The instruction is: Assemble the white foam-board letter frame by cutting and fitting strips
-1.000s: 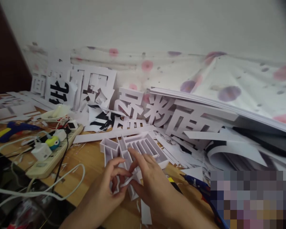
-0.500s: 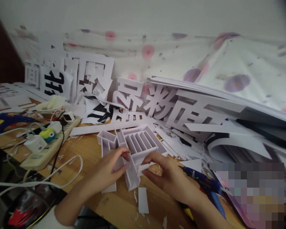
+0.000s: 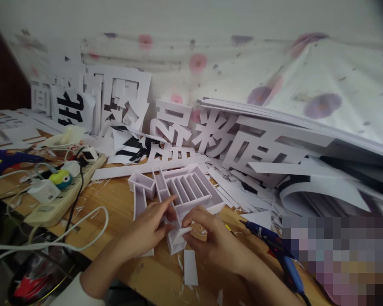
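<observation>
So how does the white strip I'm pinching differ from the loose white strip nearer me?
The pinched white strip is held in the right hand, tilted by the white walled letter; the loose white strip lies flat on the wooden table, untouched. Both are white, narrow pieces.

1. One ribbed white letter shell, in left grip.
2. One small white strip, in right grip.
3. One loose strip, just below both grips.
4. Two glue guns: one right of the grips, one far left.
5. One power strip, left.
</observation>
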Demonstrator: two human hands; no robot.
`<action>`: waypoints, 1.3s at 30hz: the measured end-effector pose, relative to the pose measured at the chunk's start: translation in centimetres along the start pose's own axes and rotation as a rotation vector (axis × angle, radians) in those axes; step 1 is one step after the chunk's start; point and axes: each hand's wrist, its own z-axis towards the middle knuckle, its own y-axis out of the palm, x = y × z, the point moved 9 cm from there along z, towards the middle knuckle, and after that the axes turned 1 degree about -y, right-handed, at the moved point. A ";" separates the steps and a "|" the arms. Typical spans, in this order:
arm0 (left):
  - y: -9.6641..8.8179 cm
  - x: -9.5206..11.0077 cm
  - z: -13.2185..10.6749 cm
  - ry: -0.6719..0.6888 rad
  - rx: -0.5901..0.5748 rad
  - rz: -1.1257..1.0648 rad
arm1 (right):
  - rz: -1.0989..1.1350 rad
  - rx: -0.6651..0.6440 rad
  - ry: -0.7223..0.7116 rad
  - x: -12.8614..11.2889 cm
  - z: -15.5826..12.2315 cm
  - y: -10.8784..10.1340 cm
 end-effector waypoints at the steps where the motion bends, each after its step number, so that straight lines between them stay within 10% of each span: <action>1: 0.0 -0.1 0.0 0.008 0.009 0.005 | -0.006 -0.003 0.016 0.2 -0.1 0.1; 39: 0.7 -0.4 0.0 -0.027 -0.088 0.148 | -0.710 -0.249 -0.197 -1.8 0.6 3.3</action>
